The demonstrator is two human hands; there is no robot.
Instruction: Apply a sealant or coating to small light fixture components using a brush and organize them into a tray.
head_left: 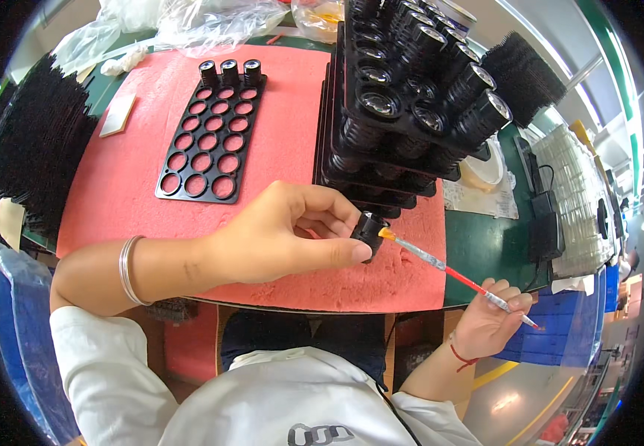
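Note:
My left hand [281, 234] pinches a small black ribbed lens barrel [367, 232] between thumb and fingers, above the front of the pink foam mat [277, 134]. From the right, my right hand [491, 320] grips a thin brush [456, 276] with a red and white handle. Its yellowish bristles are at the upper side of the barrel and appear to touch it. Beyond my left hand lies a black tray [216, 152] with rows of round holes; three lens barrels [229, 72] stand along its far end.
A tall stack of black trays [392, 137] filled with lens barrels rises just beyond the held barrel. Stacked dark trays [36, 141] stand at far left, near a white block [118, 115]. Plastic bags [210, 26] lie at the back. A roll of tape [485, 167] sits at right.

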